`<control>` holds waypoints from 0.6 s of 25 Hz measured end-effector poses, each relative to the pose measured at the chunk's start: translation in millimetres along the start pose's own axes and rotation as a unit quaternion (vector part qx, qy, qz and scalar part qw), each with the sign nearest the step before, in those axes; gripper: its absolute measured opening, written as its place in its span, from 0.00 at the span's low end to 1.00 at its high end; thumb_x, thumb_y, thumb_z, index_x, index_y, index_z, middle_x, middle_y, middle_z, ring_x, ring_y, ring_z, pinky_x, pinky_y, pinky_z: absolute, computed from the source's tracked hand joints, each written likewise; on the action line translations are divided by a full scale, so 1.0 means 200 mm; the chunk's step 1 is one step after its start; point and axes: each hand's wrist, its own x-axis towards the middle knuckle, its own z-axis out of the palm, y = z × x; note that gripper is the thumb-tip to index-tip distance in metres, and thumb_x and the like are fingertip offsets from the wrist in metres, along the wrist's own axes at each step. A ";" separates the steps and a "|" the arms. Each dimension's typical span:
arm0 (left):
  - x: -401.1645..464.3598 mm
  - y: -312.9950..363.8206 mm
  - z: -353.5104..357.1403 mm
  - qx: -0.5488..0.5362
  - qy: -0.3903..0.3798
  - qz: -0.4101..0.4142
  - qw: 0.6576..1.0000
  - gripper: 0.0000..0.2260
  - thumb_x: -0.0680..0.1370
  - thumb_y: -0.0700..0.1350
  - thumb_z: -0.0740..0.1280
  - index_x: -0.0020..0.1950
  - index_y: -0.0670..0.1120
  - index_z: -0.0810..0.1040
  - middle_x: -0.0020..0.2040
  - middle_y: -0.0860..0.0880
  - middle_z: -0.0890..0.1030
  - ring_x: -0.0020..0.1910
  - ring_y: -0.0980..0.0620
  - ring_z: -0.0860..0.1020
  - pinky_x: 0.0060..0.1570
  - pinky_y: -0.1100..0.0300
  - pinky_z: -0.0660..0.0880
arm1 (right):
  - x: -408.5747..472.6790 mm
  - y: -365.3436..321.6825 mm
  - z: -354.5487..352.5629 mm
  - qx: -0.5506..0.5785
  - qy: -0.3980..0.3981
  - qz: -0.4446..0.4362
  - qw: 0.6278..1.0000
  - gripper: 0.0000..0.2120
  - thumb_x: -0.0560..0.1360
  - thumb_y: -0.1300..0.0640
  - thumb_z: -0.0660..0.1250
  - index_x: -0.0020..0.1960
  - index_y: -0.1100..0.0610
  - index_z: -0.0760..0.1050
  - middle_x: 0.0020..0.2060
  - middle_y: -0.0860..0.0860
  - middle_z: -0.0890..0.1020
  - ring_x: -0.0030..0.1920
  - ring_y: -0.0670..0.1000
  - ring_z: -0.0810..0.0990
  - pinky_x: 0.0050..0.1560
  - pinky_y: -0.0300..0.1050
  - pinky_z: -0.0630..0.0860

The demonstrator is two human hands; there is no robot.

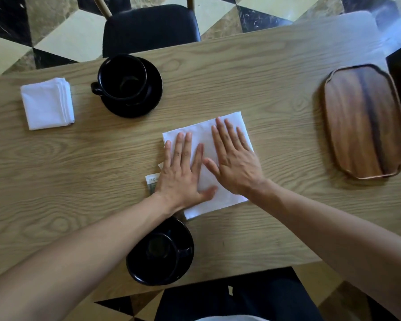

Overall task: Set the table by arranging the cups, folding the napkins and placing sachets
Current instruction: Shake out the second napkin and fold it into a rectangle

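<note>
Wooden table [264, 72] carries 2 black cups on saucers, far [123, 77] and near [162, 249]. Left hand [181, 177] and right hand [236, 163] press flat, fingers straight, on the white napkin [202, 135] at centre; a sachet [152, 181] peeks beside the left hand.

Bright daylight glare on table [347, 35] far right corner, soft shadows — wide-angle bowing at edges, slightly soft focus

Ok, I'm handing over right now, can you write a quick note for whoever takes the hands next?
Left hand and right hand: both flat, pressing the half-folded napkin at table centre.
Done: folded napkin lies at far left beside the far cup on its saucer. Near cup sits on its saucer at the near edge.
Sachet is partly under the left hand.
Wooden tray is at right.
Left: finish this fold, place sachets.
</note>
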 end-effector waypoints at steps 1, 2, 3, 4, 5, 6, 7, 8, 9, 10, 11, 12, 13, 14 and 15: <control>0.00 0.00 0.00 0.005 0.003 0.002 1.000 0.50 0.72 0.73 0.61 0.79 0.36 0.59 0.78 0.27 0.55 0.79 0.28 0.52 0.72 0.28 0.54 | 0.05 0.02 0.00 -0.006 -0.011 -0.019 1.000 0.39 0.83 0.36 0.49 0.82 0.64 0.49 0.82 0.60 0.50 0.83 0.59 0.48 0.82 0.57 0.47; 0.00 0.00 0.00 0.010 0.003 0.003 1.000 0.50 0.72 0.73 0.61 0.79 0.36 0.59 0.78 0.27 0.54 0.78 0.27 0.52 0.72 0.27 0.54 | 0.07 0.07 0.00 -0.019 -0.018 -0.038 0.999 0.39 0.83 0.36 0.49 0.82 0.63 0.49 0.82 0.60 0.50 0.83 0.57 0.48 0.82 0.57 0.47; 0.01 0.00 0.00 0.015 0.001 0.005 1.000 0.51 0.71 0.73 0.61 0.79 0.36 0.58 0.78 0.27 0.54 0.78 0.27 0.51 0.72 0.27 0.54 | 0.07 0.14 0.00 -0.033 -0.020 -0.049 0.998 0.39 0.83 0.36 0.49 0.82 0.63 0.49 0.83 0.59 0.51 0.83 0.57 0.48 0.81 0.57 0.48; 0.01 0.00 -0.01 0.021 -0.007 0.005 1.000 0.51 0.71 0.73 0.61 0.79 0.35 0.58 0.78 0.27 0.54 0.78 0.27 0.51 0.72 0.26 0.53 | 0.06 0.22 0.00 -0.044 -0.019 -0.048 0.998 0.39 0.83 0.36 0.49 0.83 0.62 0.49 0.83 0.58 0.51 0.83 0.56 0.48 0.81 0.57 0.49; 0.01 0.01 -0.02 0.024 -0.017 0.003 1.000 0.51 0.71 0.73 0.61 0.80 0.35 0.57 0.78 0.27 0.53 0.78 0.27 0.50 0.72 0.27 0.52 | 0.05 0.28 -0.01 -0.047 -0.019 -0.039 0.998 0.39 0.83 0.36 0.49 0.83 0.62 0.48 0.83 0.58 0.51 0.83 0.55 0.48 0.81 0.57 0.49; 0.01 0.01 -0.03 0.026 -0.029 0.001 0.999 0.52 0.71 0.73 0.61 0.80 0.36 0.56 0.78 0.27 0.52 0.79 0.27 0.49 0.72 0.27 0.52 | 0.05 0.32 -0.02 -0.046 -0.021 -0.027 0.998 0.40 0.83 0.35 0.49 0.83 0.62 0.48 0.83 0.58 0.51 0.83 0.55 0.48 0.81 0.57 0.49; 0.01 0.01 -0.04 0.029 -0.040 -0.002 0.999 0.52 0.71 0.73 0.61 0.80 0.36 0.56 0.78 0.27 0.51 0.79 0.27 0.49 0.73 0.27 0.51 | 0.05 0.34 -0.03 -0.044 -0.025 -0.016 0.999 0.40 0.83 0.35 0.48 0.83 0.62 0.48 0.83 0.57 0.51 0.83 0.55 0.48 0.81 0.58 0.49; 0.01 0.01 -0.05 0.032 -0.051 -0.003 0.998 0.52 0.71 0.73 0.60 0.80 0.36 0.55 0.79 0.27 0.51 0.79 0.27 0.48 0.73 0.27 0.51 | 0.06 0.34 -0.04 -0.045 -0.031 -0.010 0.998 0.40 0.82 0.35 0.48 0.83 0.62 0.48 0.83 0.57 0.51 0.83 0.55 0.48 0.81 0.59 0.49; 0.02 0.02 -0.06 0.035 -0.060 -0.002 0.998 0.52 0.71 0.73 0.60 0.80 0.36 0.54 0.79 0.27 0.50 0.79 0.27 0.48 0.73 0.27 0.51 | 0.06 0.33 -0.06 -0.049 -0.041 -0.009 0.998 0.40 0.82 0.35 0.47 0.83 0.62 0.48 0.83 0.57 0.50 0.83 0.55 0.47 0.81 0.59 0.48; 0.01 0.02 -0.07 0.040 -0.073 -0.004 0.997 0.52 0.71 0.74 0.59 0.81 0.36 0.53 0.79 0.27 0.49 0.79 0.27 0.47 0.73 0.28 0.51 | 0.06 0.32 -0.07 -0.053 -0.051 -0.009 0.997 0.40 0.82 0.34 0.47 0.83 0.62 0.47 0.83 0.57 0.49 0.83 0.55 0.46 0.81 0.59 0.46; 0.01 0.02 -0.08 0.049 -0.089 -0.008 0.995 0.52 0.72 0.74 0.57 0.81 0.37 0.51 0.79 0.28 0.48 0.79 0.28 0.46 0.74 0.28 0.50 | 0.06 0.31 -0.08 -0.053 -0.058 -0.007 0.997 0.40 0.82 0.35 0.47 0.83 0.61 0.46 0.83 0.56 0.48 0.83 0.55 0.45 0.81 0.58 0.45; 0.01 0.03 -0.10 0.060 -0.110 -0.012 0.992 0.51 0.73 0.74 0.55 0.82 0.38 0.50 0.79 0.28 0.47 0.80 0.29 0.45 0.74 0.29 0.49 | 0.06 0.30 -0.09 -0.046 -0.069 -0.001 0.997 0.40 0.82 0.35 0.48 0.83 0.61 0.45 0.83 0.56 0.47 0.83 0.55 0.44 0.81 0.58 0.43; 0.01 0.03 -0.12 0.063 -0.129 -0.018 0.989 0.50 0.74 0.74 0.53 0.82 0.39 0.48 0.80 0.30 0.46 0.80 0.31 0.44 0.75 0.31 0.48 | 0.07 0.29 -0.13 -0.031 -0.084 0.004 0.996 0.39 0.82 0.37 0.51 0.83 0.61 0.46 0.83 0.56 0.47 0.83 0.56 0.44 0.81 0.58 0.43; 0.03 0.04 -0.15 0.051 -0.136 -0.029 0.989 0.48 0.75 0.73 0.51 0.82 0.40 0.49 0.81 0.31 0.48 0.81 0.33 0.46 0.75 0.32 0.47 | 0.09 0.28 -0.17 -0.011 -0.089 0.004 0.996 0.38 0.83 0.40 0.55 0.83 0.61 0.49 0.83 0.56 0.50 0.83 0.58 0.47 0.81 0.58 0.44; 0.05 0.03 -0.19 0.024 -0.121 -0.048 0.991 0.44 0.76 0.70 0.53 0.82 0.40 0.54 0.80 0.32 0.53 0.80 0.34 0.51 0.76 0.32 0.49 | 0.12 0.27 -0.20 0.010 -0.076 0.002 0.997 0.35 0.82 0.46 0.59 0.82 0.61 0.53 0.82 0.58 0.57 0.82 0.60 0.53 0.81 0.58 0.48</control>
